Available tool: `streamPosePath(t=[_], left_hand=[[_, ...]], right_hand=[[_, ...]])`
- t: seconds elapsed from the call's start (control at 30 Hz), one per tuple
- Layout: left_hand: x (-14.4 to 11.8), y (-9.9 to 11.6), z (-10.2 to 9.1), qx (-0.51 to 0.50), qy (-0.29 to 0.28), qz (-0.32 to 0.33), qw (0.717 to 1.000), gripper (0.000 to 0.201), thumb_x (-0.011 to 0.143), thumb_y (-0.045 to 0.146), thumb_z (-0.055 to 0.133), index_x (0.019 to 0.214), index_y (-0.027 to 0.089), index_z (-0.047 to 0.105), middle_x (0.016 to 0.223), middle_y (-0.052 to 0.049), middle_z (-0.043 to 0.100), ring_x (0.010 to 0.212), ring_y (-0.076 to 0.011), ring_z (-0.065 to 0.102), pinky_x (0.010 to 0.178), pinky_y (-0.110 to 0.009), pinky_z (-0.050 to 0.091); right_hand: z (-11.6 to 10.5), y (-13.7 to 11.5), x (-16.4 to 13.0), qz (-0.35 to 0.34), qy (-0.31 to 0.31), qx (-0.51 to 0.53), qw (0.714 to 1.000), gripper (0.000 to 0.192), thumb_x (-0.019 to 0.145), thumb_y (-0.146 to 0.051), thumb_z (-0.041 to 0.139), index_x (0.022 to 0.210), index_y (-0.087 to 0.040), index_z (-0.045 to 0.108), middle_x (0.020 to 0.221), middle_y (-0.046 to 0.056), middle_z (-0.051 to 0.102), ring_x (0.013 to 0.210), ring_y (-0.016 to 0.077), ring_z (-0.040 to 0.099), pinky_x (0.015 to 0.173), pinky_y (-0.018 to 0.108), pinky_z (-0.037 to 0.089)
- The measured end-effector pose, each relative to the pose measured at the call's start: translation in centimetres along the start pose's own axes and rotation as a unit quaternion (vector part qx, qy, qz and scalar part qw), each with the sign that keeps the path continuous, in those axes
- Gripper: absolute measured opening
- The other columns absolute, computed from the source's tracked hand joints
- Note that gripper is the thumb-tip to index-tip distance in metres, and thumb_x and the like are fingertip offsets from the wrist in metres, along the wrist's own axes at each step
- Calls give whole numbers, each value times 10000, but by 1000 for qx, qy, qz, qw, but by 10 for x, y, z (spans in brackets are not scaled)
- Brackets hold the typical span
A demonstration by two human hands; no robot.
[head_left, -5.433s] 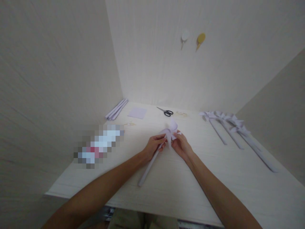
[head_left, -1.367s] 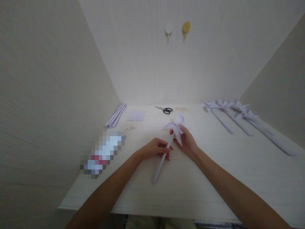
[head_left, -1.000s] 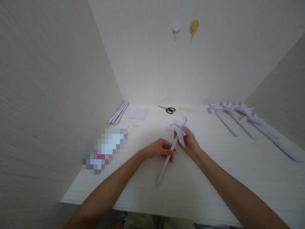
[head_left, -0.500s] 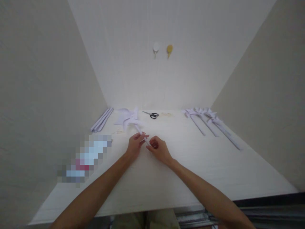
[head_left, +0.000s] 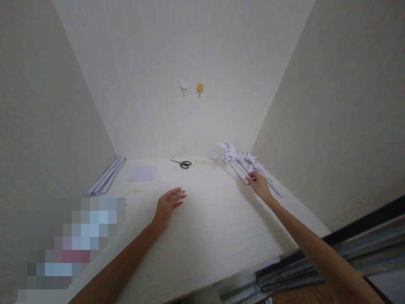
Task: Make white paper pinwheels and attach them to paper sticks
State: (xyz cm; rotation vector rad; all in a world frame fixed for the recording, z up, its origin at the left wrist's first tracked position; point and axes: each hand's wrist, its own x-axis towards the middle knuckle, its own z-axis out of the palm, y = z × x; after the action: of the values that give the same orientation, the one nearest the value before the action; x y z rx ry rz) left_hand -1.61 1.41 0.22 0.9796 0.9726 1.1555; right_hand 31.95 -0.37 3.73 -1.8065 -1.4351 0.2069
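scissors: 1 | paper square: 1 | wall hooks: 2 | pinwheels: maybe 5

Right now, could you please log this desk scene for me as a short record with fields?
left hand: open, palm down above the table, holding nothing
right hand: at the stick of a pinwheel, grip unclear
pinwheels: bunched at the far right, by the wall
scissors: black handles, far middle
paper square: flat, left of the scissors
paper sticks: along the left wall
hooks: white and yellow, on the back wall
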Motion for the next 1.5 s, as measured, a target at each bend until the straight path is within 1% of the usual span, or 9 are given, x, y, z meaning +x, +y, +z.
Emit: streamPosePath(t=[0.13,0.3,0.67,0.83,0.93,1.07,1.17,1.3,1.5], left_hand=[[1,-2,-1,1,-3,0,1000,382,577,314,668,902,139,572,929,-74,618,803,-167,607,666,-265,466],[2,-5,-2,9,-21,6,1000,364,586,288,655,908,146,566,927,-62,614,792,-158,608,659,-253,461],[0,-5,-2,20,-22,8,1000,338,580,264,639,886,139,574,889,-67,628,744,-158,611,619,-254,460],[1,-5,-2,21,-26,9,999,319,586,253,627,881,144,572,877,-55,620,706,-132,602,585,-226,454],[2,-6,0,39,-37,20,998,270,581,256,625,821,144,574,766,-30,616,589,-98,568,503,-201,428],[1,-10,3,51,-33,31,998,196,598,314,603,587,136,521,480,28,506,394,-58,438,368,-179,318],[2,-13,3,52,-22,44,997,223,634,348,561,577,154,466,459,43,482,349,-45,390,342,-180,284],[6,-16,0,43,8,70,997,228,665,381,503,614,178,411,463,55,466,342,-50,394,344,-184,296],[8,-20,-2,36,18,72,997,264,659,420,505,619,180,402,477,48,466,341,-52,393,329,-184,283]], right_hand=[[-25,52,2,66,78,-111,988,178,652,-264,487,715,-123,574,737,108,612,672,208,563,655,328,408],[-27,79,-4,121,81,-191,971,225,662,-229,482,766,-88,623,815,164,631,769,244,572,658,314,397],[-25,83,-2,156,77,-208,962,212,590,-241,540,723,-100,624,743,163,631,707,278,576,581,331,388],[-27,51,0,94,108,-153,978,252,606,-345,527,706,-117,567,752,132,595,675,233,533,618,336,379],[5,1,-2,22,72,-72,995,253,678,-389,455,614,-151,512,625,61,550,599,173,493,591,293,374],[88,-78,-24,-70,-58,68,994,344,728,-463,429,535,-180,453,468,-23,448,468,114,416,479,234,338],[146,-122,-49,-99,-116,158,975,357,748,-462,422,527,-182,443,446,-31,431,444,107,397,444,225,328],[183,-139,-66,-96,-141,227,959,353,757,-452,424,522,-189,442,428,-26,451,428,117,401,423,236,324],[187,-131,-64,-74,-173,268,945,331,755,-429,452,522,-195,425,424,-31,462,417,122,417,427,242,323]])
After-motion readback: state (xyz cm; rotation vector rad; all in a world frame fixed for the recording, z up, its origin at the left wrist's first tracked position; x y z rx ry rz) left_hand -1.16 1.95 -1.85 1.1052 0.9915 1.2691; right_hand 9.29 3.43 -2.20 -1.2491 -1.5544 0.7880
